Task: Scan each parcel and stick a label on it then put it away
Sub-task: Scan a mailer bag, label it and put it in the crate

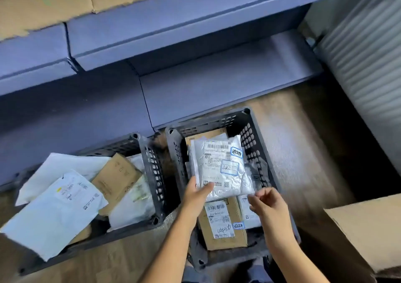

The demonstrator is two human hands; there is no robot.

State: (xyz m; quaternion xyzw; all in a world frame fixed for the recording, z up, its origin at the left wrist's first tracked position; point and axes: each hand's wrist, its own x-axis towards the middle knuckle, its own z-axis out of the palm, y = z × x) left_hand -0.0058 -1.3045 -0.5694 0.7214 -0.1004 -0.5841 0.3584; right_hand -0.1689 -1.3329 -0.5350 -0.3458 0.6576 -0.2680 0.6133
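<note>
A grey plastic mailer parcel (223, 165) with a white shipping label and blue-edged stickers hangs over the right dark crate (258, 135). My left hand (196, 193) grips its lower left corner, thumb on top. My right hand (269, 204) is just below its lower right corner with fingers loosely curled; contact with the bag cannot be made out. Under the mailer lies a brown cardboard parcel (223, 222) with a label and a blue sticker, beside a white bag (247, 213).
The left dark crate (152, 167) holds white mailers (54, 209) and a brown box (117, 176). Blue shelving (195, 44) rises behind both crates. A large cardboard box (368, 235) stands at the right on the wooden floor.
</note>
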